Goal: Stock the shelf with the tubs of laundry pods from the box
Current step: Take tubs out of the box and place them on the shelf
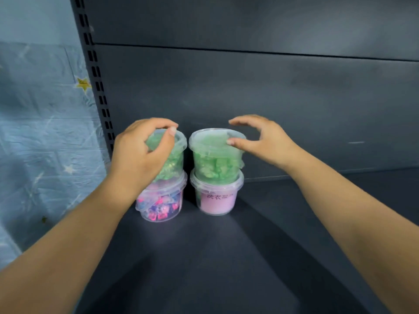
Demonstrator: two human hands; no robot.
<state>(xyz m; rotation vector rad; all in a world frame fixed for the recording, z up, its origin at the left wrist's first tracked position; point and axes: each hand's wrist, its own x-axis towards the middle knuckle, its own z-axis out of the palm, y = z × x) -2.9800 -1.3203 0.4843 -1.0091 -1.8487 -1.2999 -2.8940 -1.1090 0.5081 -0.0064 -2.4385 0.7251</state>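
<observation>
At back-left corner of shelf (294, 223), hard by back panel (249, 98) and slotted upright (99, 98), sit four tubs in two stacks of two, side by side and nearly touching. Blue star cloth (40, 132) hangs left of the upright.

Left green tub (178, 155) sits on pod tub (161, 207). Right green tub (215, 159) sits on pink tub (218, 202). All upright, lids on. Box not in view.

Left grip (136, 155) is wrapped over the left green tub's lid and upper wall, grasping it. Right grip (265, 143) is released: fingers arched above the right green tub, thumb just touching its front rim, nothing held.

Handling, as a guess: clear thin plastic, light, walls likely flex if squeezed, pods inside soft. Loose film around the lids looks slippery. Best hold looks like the rim band under the lid or a palm over the top, not mid-wall. Stacks are narrow and tall, so a sideways nudge could tip the top tub.

Room: upright closes off the left and the back panel the rear, so no slack there. Shelf runs wide to the right and forward to its front edge, plenty of space for more stacks. Withdraw straight back and up to avoid clipping the lids.
</observation>
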